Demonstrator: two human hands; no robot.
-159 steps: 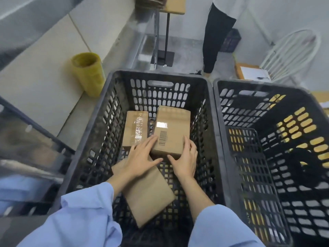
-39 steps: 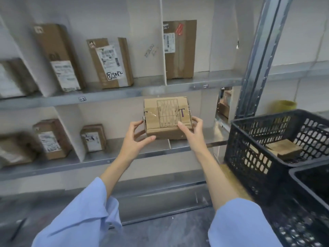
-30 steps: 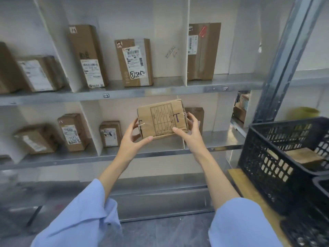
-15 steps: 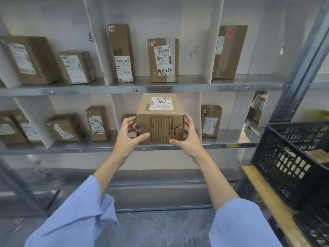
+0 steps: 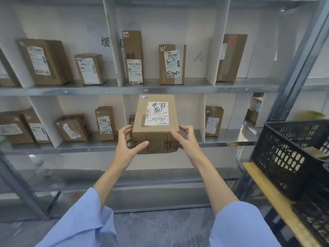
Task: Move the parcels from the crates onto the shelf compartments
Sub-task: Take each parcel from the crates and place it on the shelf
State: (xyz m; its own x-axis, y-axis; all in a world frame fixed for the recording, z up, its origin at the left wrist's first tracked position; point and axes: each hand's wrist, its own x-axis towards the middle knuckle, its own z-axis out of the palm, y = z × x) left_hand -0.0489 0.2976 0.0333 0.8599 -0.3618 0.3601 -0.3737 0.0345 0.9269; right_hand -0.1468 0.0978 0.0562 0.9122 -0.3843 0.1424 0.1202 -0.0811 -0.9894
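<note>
gripped parcel [image 5: 156, 122] by both sides with left hand [image 5: 127, 145] and right hand [image 5: 187, 141] at the shelf [image 5: 222, 144] lip — might have toppled the box [image 5: 132, 119] behind if shoved in deep.

Two hands [image 5: 127, 149], one held parcel [image 5: 156, 129], two black crates [image 5: 284, 158], roughly a dozen shelved parcels [image 5: 171, 64].

The parcel [image 5: 155, 122] is out of the crate [image 5: 284, 157], now at 3 o'clock, and hangs between the left grip [image 5: 127, 147] and right grip [image 5: 187, 141] before the lower shelf [image 5: 71, 148] at 12 o'clock. Against a second ago it is tipped forward: its white label faces up, no longer hidden.
</note>
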